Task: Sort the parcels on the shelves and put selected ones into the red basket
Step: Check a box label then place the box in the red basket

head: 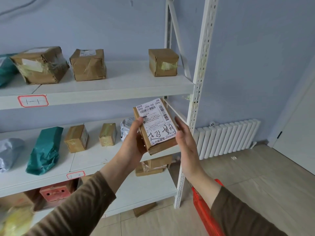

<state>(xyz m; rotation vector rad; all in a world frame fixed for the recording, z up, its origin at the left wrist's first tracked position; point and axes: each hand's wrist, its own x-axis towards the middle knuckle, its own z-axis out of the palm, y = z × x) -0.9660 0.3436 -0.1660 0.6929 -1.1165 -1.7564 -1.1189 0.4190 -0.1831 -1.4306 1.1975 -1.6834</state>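
Observation:
A small brown cardboard parcel with a white shipping label facing me is held up in front of the middle shelf. My left hand grips its left side and underside. My right hand rests flat against its right edge, fingers straight. The red basket stands on the floor at the lower right, partly hidden by my right sleeve. On the white shelves lie more parcels: three brown boxes on the top level, a green bag and two small boxes on the middle one.
A white slotted shelf upright stands just right of the held parcel. A white radiator lines the blue wall behind. Stacked brown boxes sit on the lower shelf under my hands. The floor is pale tile.

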